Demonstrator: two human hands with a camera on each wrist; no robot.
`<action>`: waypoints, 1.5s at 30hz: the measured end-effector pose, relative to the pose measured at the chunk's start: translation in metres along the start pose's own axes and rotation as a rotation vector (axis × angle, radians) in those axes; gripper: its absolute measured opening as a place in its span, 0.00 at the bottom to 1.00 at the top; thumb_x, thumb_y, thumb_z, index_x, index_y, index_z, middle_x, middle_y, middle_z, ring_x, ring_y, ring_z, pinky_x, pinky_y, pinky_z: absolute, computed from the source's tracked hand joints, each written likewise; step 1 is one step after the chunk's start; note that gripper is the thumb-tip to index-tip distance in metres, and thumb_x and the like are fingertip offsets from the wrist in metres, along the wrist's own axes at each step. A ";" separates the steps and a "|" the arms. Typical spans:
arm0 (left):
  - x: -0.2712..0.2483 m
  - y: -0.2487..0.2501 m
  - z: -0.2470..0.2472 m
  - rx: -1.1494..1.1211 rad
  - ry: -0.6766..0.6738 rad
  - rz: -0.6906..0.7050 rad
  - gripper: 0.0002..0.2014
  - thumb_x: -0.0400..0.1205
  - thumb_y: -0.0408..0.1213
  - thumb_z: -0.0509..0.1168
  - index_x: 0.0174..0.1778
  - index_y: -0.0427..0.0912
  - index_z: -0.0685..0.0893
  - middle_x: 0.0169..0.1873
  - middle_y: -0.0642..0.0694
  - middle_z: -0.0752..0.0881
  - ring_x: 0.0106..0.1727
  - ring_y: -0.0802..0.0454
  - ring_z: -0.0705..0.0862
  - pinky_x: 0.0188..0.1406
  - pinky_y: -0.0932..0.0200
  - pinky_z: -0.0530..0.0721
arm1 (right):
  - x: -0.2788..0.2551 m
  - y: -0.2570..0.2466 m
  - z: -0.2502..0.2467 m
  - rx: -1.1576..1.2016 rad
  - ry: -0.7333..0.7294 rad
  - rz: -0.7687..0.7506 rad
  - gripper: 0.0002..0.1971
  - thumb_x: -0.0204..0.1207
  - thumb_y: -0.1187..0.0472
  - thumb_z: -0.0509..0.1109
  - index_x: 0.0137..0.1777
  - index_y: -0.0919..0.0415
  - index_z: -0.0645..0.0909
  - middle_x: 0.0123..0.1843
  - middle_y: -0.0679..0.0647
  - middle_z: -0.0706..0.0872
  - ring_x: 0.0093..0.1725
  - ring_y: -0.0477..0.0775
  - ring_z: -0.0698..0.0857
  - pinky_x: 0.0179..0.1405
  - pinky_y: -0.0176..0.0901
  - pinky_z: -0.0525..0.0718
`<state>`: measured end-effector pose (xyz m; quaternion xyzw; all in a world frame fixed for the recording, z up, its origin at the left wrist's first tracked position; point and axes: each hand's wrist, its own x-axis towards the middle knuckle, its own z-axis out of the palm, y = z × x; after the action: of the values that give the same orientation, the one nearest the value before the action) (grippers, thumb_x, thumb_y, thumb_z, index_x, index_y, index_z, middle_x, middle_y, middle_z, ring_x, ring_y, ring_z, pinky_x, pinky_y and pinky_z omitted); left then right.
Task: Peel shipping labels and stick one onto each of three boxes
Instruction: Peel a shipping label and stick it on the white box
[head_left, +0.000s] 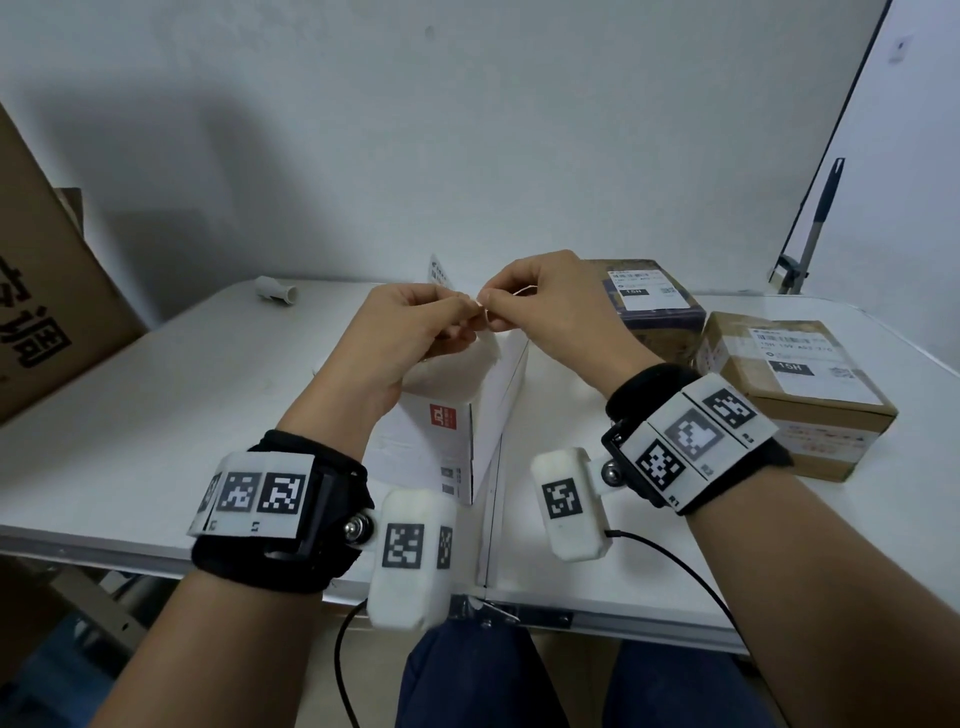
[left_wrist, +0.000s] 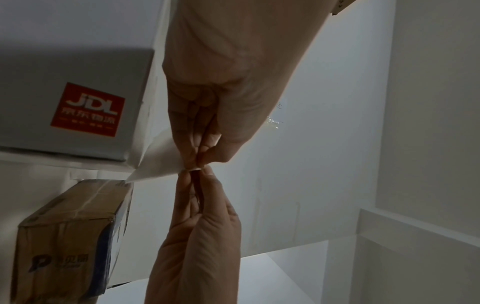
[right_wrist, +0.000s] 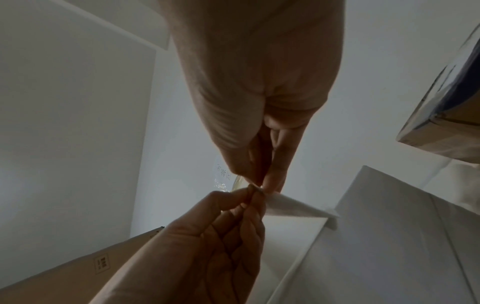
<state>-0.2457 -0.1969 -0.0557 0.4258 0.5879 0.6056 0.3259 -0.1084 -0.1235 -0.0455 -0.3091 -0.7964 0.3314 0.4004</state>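
Above the white JDL box (head_left: 441, 441) my left hand (head_left: 466, 310) and right hand (head_left: 491, 307) meet fingertip to fingertip. Both pinch one corner of a white label sheet (head_left: 439, 271), which hangs below the fingers in the left wrist view (left_wrist: 158, 166) and the right wrist view (right_wrist: 293, 205). The corner's layers are too small to tell apart. Two brown boxes stand at the right, one at the back (head_left: 654, 312) and one nearer (head_left: 800, 405), each with a printed label on top.
A large brown carton (head_left: 47, 291) leans at the left of the white table (head_left: 156, 415). A small white tube (head_left: 278, 292) lies near the table's back edge. A pole (head_left: 821, 218) stands at the far right. Cables hang from the wrist cameras by the front edge.
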 end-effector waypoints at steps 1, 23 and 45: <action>0.000 0.000 0.000 -0.005 -0.009 0.000 0.06 0.76 0.31 0.72 0.43 0.31 0.89 0.26 0.44 0.83 0.32 0.54 0.85 0.35 0.68 0.83 | 0.000 0.002 0.000 0.022 -0.007 0.010 0.06 0.74 0.64 0.71 0.42 0.64 0.90 0.37 0.57 0.92 0.39 0.51 0.92 0.51 0.41 0.89; -0.002 -0.002 -0.003 0.059 -0.046 0.030 0.06 0.76 0.32 0.72 0.39 0.30 0.87 0.30 0.44 0.87 0.36 0.51 0.88 0.49 0.60 0.86 | -0.003 0.006 0.000 0.075 -0.022 0.018 0.04 0.74 0.66 0.72 0.41 0.64 0.89 0.37 0.55 0.91 0.39 0.52 0.92 0.48 0.39 0.89; -0.006 -0.001 -0.010 -0.062 -0.139 -0.031 0.05 0.76 0.29 0.72 0.42 0.30 0.87 0.36 0.42 0.90 0.48 0.47 0.90 0.57 0.59 0.86 | -0.009 0.002 0.000 -0.085 -0.014 -0.068 0.04 0.74 0.64 0.71 0.40 0.58 0.87 0.33 0.44 0.88 0.40 0.47 0.91 0.51 0.43 0.89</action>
<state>-0.2520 -0.2064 -0.0573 0.4472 0.5513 0.5877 0.3883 -0.1037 -0.1290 -0.0516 -0.2960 -0.8227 0.2856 0.3924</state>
